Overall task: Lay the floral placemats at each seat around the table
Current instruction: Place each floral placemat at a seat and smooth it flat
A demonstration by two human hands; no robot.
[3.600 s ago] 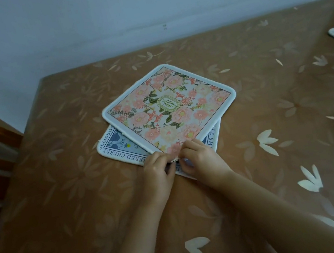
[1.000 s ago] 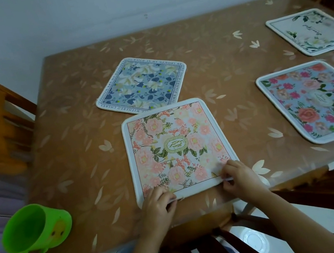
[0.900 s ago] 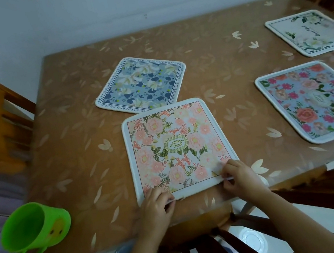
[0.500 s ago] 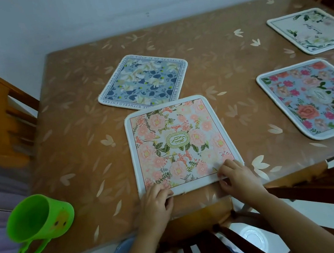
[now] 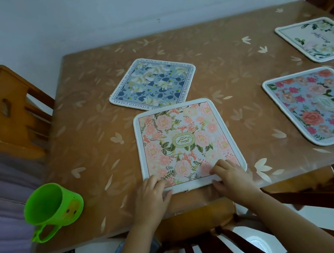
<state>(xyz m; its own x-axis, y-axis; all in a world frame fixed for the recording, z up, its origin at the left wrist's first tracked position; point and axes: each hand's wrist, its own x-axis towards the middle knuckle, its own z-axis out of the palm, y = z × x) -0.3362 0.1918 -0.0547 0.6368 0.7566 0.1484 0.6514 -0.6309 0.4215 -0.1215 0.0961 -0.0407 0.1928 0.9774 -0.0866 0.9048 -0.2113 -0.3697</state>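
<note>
Your left hand [image 5: 151,192] and right hand [image 5: 230,176] are both on the pink placemat [image 5: 184,143], fingers curled close together, pinching its near rim by the two near corners; the mat lies flat at the table's [image 5: 88,140] near edge; the navy placemat [image 5: 153,83] sits askew just beyond its far edge; the rose placemat [image 5: 323,105] and the white placemat [image 5: 320,39] lie toward the right edge; a green cup [image 5: 53,206] stands at the near-left corner.

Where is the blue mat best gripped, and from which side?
Probably its left corner, pinched from the left: the blue mat lies flat and skewed, so that corner juts over bare table, while its near corner sits close against the pink mat.
</note>
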